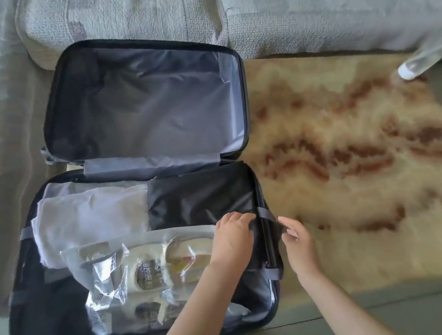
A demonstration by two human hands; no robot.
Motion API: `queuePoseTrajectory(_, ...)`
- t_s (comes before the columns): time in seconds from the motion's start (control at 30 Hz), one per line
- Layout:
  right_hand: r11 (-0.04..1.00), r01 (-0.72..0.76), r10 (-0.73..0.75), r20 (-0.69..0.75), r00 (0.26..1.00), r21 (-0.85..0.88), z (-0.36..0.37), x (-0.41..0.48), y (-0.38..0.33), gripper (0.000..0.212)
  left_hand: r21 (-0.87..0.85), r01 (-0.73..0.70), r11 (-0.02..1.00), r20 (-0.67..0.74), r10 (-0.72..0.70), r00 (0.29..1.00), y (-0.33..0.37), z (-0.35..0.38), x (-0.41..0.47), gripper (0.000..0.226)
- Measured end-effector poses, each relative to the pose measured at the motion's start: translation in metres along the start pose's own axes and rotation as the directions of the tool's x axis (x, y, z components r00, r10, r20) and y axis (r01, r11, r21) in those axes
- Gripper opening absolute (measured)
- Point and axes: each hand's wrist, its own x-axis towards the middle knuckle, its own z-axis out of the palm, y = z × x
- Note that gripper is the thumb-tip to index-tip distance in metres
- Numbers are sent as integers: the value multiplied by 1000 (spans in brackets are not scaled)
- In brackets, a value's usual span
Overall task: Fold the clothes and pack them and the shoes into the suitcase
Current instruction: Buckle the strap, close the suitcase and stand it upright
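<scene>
Suitcase (244, 92) lies open on the floor, beside the rug (358, 169). Near half: white garment (89, 215) folded, black garment (200, 193) beside it, bagged shoes (148, 267) in front. Your left hand (233, 237) rests with curled fingers on the black garment's right edge. Your right hand (300, 244) touches the grey strap (267, 213). I cannot tell whether either hand grips.

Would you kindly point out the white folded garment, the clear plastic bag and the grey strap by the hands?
white folded garment (89, 215): head view, its top middle.
clear plastic bag (143, 268): head view, its crinkled middle.
grey strap (266, 213): head view, its mid-length.
</scene>
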Motion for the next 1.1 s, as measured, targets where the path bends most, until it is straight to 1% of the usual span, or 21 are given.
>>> queuePoseTrajectory(0.07,999,-32,32,10,999,-13,-12,12,11,44,1,-38,999,18,38,999,8,10,7,40)
queuePoseTrajectory(0.2,996,-65,66,32,997,-54,-23,28,25,47,-22,-123,992,-11,123,992,22,25,21,39)
queuePoseTrajectory(0.27,992,-83,89,57,994,-95,-23,37,33,45,-9,-166,986,-32,165,986,27,32,29,36)
queuePoseTrajectory(0.4,975,-147,158,54,986,-165,-19,61,50,35,150,-213,965,26,212,977,28,46,46,30)
queuePoseTrajectory(0.47,965,-166,177,34,984,-203,-17,71,56,31,208,-252,945,-18,261,965,26,51,54,20)
queuePoseTrajectory(0.53,941,-226,230,-14,973,-251,-16,79,60,29,268,-285,920,-55,310,949,20,57,59,18)
queuePoseTrajectory(0.63,872,-388,389,-58,919,-299,-11,86,66,41,326,-338,883,-69,379,923,12,62,61,16)
queuePoseTrajectory(0.7,846,-445,447,-64,892,-294,-5,89,69,48,345,-368,864,-95,422,901,7,66,62,13)
queuePoseTrajectory(0.8,829,-478,461,-129,878,-292,4,88,71,42,348,-382,856,-135,449,883,4,71,61,15)
queuePoseTrajectory(0.9,840,-480,439,-202,876,-253,13,84,73,31,356,-386,851,-122,452,884,4,73,61,13)
queuePoseTrajectory(1.03,853,-476,435,-212,875,-215,21,79,79,14,347,-369,862,-115,430,895,8,71,62,16)
queuePoseTrajectory(1.1,863,-472,426,-241,872,-180,23,76,81,15,347,-367,863,-123,430,894,6,71,62,19)
